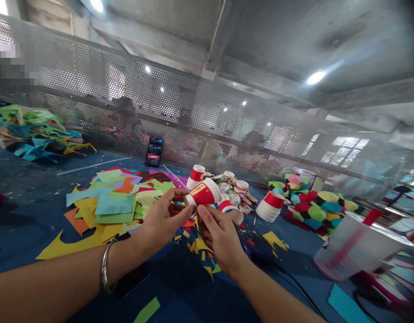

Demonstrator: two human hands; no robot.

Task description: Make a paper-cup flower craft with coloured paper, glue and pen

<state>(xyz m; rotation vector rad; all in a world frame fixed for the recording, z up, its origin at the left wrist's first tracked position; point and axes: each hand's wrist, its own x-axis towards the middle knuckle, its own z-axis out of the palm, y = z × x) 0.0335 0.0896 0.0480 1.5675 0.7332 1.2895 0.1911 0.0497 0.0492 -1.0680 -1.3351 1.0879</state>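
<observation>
A small red and white paper cup lies tilted on its side between my hands, above the middle of the table. My left hand, with a silver bangle at the wrist, grips it at its left end, fingers behind and thumb below. My right hand is closed, its thumb and fingertips pinched at the cup's lower edge. Part of the right fingers is hidden, and I cannot make out whether they hold anything else. Just beyond are another paper cup, a tipped one and a stack of cups.
Coloured paper sheets are heaped at left, with paper offcuts behind. Small scraps lie below my hands. At right stand patchwork paper pieces and a plastic drink cup near a black cable. A perforated metal screen runs behind.
</observation>
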